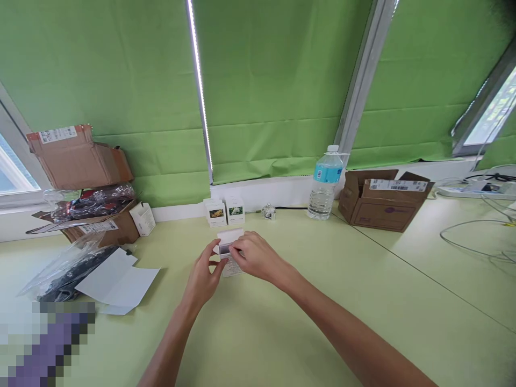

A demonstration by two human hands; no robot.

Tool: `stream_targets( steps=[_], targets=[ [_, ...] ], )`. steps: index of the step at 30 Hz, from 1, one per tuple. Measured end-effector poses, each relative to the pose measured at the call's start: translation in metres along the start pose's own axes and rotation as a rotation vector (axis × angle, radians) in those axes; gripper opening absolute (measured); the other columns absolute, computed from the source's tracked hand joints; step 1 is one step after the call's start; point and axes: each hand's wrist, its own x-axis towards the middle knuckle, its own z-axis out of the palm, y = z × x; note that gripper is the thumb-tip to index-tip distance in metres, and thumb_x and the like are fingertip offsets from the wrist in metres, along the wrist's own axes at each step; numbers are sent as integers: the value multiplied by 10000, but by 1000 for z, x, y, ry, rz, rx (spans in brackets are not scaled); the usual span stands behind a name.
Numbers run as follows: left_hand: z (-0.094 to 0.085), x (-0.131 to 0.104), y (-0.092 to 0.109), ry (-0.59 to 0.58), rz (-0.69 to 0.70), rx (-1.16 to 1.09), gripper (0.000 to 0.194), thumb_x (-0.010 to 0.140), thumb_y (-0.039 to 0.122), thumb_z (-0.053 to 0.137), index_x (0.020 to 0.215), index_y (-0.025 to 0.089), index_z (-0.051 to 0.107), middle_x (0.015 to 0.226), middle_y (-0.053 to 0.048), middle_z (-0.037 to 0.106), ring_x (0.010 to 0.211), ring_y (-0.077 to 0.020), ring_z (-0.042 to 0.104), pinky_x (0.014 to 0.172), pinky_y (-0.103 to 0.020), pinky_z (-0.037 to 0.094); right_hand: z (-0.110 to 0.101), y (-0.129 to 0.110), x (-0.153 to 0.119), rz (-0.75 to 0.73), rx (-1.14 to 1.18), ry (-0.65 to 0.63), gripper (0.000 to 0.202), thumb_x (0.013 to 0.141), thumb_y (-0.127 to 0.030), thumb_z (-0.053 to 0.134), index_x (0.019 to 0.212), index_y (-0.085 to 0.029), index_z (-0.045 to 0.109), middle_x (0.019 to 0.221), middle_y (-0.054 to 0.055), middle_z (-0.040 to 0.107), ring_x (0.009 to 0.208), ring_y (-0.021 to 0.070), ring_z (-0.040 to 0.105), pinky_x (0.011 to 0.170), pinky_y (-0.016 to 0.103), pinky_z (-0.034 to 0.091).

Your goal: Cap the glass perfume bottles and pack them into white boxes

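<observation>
A small white carton with fine print on its front stands on the table, its top flap raised. My left hand grips the carton's left side between thumb and fingers. Over the opening, my right hand has its thumb and fingertips pinched together. Something dark greyish shows inside the mouth of the carton, partly covered by the right fingers. What those fingers hold, if anything, is hidden. Just behind stand two stacks of white picture cards or small boxes, one with a yellow flower picture and one with a white flower picture.
A small clear ornament and a water bottle stand near the wall. Right of them is an opened cardboard box, with cables beyond. Stacked boxes, a plastic-wrapped black item and folded white paper lie left.
</observation>
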Motion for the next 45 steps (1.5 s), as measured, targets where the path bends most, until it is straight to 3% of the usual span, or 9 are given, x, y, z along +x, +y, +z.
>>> stream_targets(
  steps=[5,10,15,25,31,34,38,42,45],
  targets=[
    [-1,0,2,-9,1,-35,467,856,353,525,1299,264,403,1130,-72,598,1002,-180,595,760,-308,549,-13,6,1,-7,80,18,305,923,-233,418,757,-179,668,737,63,686,738,188,583,751,320,383],
    [2,0,1,30,-28,-95,480,849,337,546,1267,258,322,1162,-90,602,1040,-195,597,783,-342,535,-30,18,0,178,153,140,256,911,-274,453,812,-185,671,829,68,693,795,202,599,697,309,409],
    [3,-1,2,42,-24,-54,371,848,368,540,1166,250,389,1133,-85,605,1029,-210,604,740,-336,537,-33,19,-5,280,244,49,269,912,-301,436,859,-184,672,812,49,696,713,170,603,620,269,412],
    [3,-1,2,33,7,2,333,865,349,518,1171,257,421,1143,-66,578,1027,-189,597,728,-298,543,-37,7,-7,205,295,-68,272,874,-290,482,1070,-235,662,1036,34,692,889,188,598,699,272,413],
    [2,-2,0,17,20,29,352,872,341,512,1207,265,439,1155,-61,581,1012,-181,594,728,-295,551,-38,8,-11,168,273,-178,269,892,-306,449,944,-237,704,853,25,706,715,169,592,595,255,370],
    [2,-1,0,8,46,38,306,882,335,496,1181,274,491,1162,-53,575,1005,-172,587,730,-285,553,-39,9,-14,190,291,-221,278,891,-333,455,995,-232,693,905,42,707,713,172,602,600,251,380],
    [3,-1,-2,-9,78,25,269,891,328,477,1146,278,545,1188,-45,558,1004,-160,574,735,-273,553,-40,10,-16,169,276,-207,290,886,-340,467,1054,-220,672,1022,60,694,824,193,616,657,256,398],
    [3,-1,0,-5,41,-6,280,883,356,487,1137,270,565,1172,-50,578,996,-166,580,730,-274,551,-38,9,-12,126,224,-177,271,909,-303,429,908,-224,689,899,25,704,778,168,610,654,248,387],
    [2,-1,3,-12,-2,-52,307,889,392,468,1145,258,573,1158,-59,603,998,-174,590,755,-286,543,-30,6,-8,183,103,-90,266,918,-269,417,864,-213,672,877,28,691,779,164,609,662,256,380]
  ],
)
